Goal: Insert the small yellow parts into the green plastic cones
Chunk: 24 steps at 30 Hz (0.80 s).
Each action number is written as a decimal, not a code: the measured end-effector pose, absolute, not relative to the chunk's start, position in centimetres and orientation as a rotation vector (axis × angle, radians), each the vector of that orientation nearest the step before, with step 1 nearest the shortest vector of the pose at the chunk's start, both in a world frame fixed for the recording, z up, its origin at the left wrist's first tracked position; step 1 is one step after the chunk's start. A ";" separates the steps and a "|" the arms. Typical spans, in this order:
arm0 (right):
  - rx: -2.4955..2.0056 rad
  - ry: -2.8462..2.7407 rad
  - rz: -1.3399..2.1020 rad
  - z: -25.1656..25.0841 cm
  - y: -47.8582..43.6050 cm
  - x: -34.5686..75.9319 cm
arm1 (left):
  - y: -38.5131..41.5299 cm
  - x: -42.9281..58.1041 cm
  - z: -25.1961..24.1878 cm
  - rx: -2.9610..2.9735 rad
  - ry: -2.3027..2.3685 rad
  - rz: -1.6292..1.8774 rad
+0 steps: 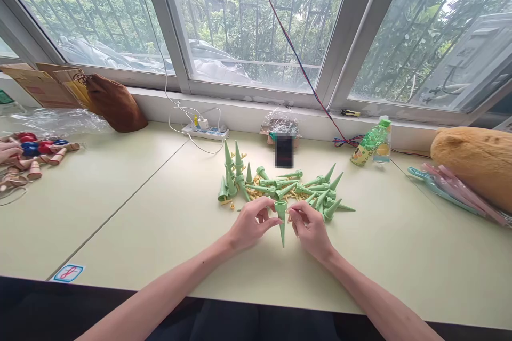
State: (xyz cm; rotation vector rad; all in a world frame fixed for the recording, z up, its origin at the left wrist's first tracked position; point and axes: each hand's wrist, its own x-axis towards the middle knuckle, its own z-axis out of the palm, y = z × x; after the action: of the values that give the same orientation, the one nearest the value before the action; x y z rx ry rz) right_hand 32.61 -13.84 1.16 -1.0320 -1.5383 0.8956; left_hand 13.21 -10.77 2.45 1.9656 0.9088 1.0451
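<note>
My left hand (254, 220) grips a green plastic plant-watering spike (282, 218) between thumb and fingers, its wide threaded mouth up and its point down. Close by its right side, my right hand (310, 225) has its fingertips pinched together. Whatever lies in that pinch is too small to make out. Just beyond both hands spreads a pile of similar green spikes (316, 189), mixed with small yellow parts (256, 192). A few spikes (228, 154) stand upright at the pile's left side.
A power strip (206, 131), a dark pixelated rectangle (284, 150) and a green-labelled bottle (370, 142) line the back of the table (132, 224). Plush (476, 165) is at right. On the left, another person's hand (8, 153) is near wooden toys (44, 152) and a brown pouch (114, 104).
</note>
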 end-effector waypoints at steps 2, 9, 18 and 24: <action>-1.025 -1.537 0.898 1.1 -13.9 32.7 | -10.8 13.2 2.3 2.007 0.883 1.091; -1.017 -1.541 0.884 1.2 -14.1 32.7 | -10.9 13.1 2.2 2.121 0.827 1.162; -1.018 -1.566 0.850 1.4 -13.9 32.4 | -10.9 13.3 2.5 2.061 0.915 1.138; -1.054 -1.601 0.818 1.7 -14.0 32.3 | -11.1 13.3 3.0 1.885 0.977 1.022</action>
State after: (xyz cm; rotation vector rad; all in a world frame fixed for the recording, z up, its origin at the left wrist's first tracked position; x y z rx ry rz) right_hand 32.32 -14.04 1.71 -1.0539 -1.6010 0.8185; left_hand 13.27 -11.05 3.04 1.8846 0.9772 1.0222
